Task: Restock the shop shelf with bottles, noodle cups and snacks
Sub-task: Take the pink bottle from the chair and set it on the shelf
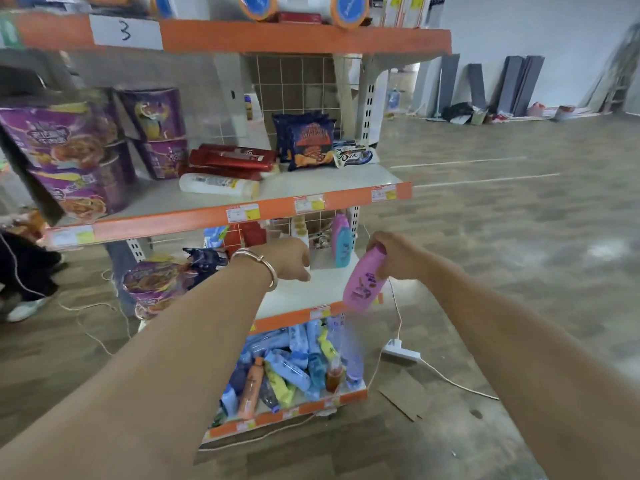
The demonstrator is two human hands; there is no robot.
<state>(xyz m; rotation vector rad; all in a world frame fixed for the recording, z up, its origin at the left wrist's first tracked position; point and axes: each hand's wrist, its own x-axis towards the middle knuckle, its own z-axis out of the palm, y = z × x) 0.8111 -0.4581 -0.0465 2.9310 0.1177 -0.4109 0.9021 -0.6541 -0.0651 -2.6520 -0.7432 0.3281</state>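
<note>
Your right hand (391,251) grips a pink bottle (363,282) at its cap end, the fingers curled round the neck. The bottle hangs tilted, its base pointing down and toward your left hand, in front of the orange edge of the shelf board (298,299).

Your left hand (287,259), with a bracelet (258,268) on the wrist, reaches over this white board. Its fingers are turned away from the camera, so I cannot tell if it is open or if it holds something.

Just behind the two hands, at the back of the same board, a pink bottle and a blue bottle (341,242) stand upright together. To the left of your left wrist lie a dark snack bag (204,259) and a pack of purple noodle cups (156,282).

Below your hands, the bottom shelf holds a loose heap of bottles (287,368), mostly blue, one orange.

Above your hands, the next shelf carries stacked purple noodle cups (69,157), red packs (232,157), a white bottle (218,185) lying on its side, blue chip bags (308,140) and a Dove pack (356,154).
</note>
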